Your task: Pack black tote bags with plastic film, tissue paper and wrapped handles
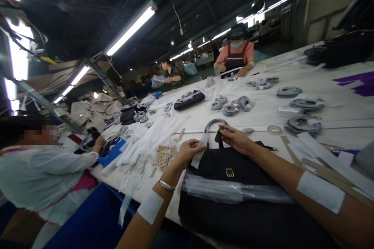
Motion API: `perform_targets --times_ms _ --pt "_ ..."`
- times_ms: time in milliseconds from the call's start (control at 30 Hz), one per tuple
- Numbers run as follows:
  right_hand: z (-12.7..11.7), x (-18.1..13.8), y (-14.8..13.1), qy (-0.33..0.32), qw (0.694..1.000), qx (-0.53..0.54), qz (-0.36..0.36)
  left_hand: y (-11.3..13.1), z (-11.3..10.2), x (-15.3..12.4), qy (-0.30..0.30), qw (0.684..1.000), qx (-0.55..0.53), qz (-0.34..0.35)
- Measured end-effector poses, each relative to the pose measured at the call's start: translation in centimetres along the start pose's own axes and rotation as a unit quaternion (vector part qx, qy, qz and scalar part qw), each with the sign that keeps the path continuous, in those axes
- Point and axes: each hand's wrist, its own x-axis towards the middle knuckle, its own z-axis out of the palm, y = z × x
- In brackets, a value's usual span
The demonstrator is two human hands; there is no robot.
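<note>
A black handbag [233, 190] with a small gold clasp lies on the white table in front of me, partly covered by clear plastic film [230, 191]. Its curved handle [214, 122] arches up at the far side. My left hand [188, 151] is closed on a white paper strip [202, 146] that runs up along the handle. My right hand [235, 138] pinches the handle's base where a black tab hangs. A silver bracelet circles my left wrist, and white patches sit on both forearms.
The white table [336, 101] carries several grey strap coils [230, 109], a tape roll [274, 129], cardboard strips [324, 171] and white paper wrappings [152, 136]. A person in white sits at the left [43, 175]. Another person works across the table [236, 56].
</note>
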Motion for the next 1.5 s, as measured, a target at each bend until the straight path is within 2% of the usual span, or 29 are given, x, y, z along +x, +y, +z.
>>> perform_targets --times_ms 100,267,400,600,900,1500 --pt "0.4 -0.3 0.3 0.014 0.999 0.032 -0.019 0.4 -0.2 -0.9 -0.025 0.999 0.033 -0.002" --pt "0.9 -0.8 1.0 0.025 0.997 0.038 -0.059 1.1 -0.8 -1.5 -0.092 0.992 0.057 -0.065" --pt "1.4 -1.1 1.4 0.025 0.994 0.041 -0.093 0.8 -0.9 -1.4 -0.115 0.988 0.08 -0.066" --pt "2.0 -1.5 1.6 0.026 0.991 0.035 -0.123 -0.2 -0.8 -1.1 -0.111 0.989 0.076 -0.062" --pt "2.4 -1.7 1.7 0.027 0.99 0.03 -0.134 0.6 -0.4 -1.6 -0.117 0.988 0.07 -0.072" --pt "2.5 -1.8 1.6 0.042 0.986 0.044 -0.153 0.0 -0.8 -1.3 -0.141 0.986 0.061 -0.069"
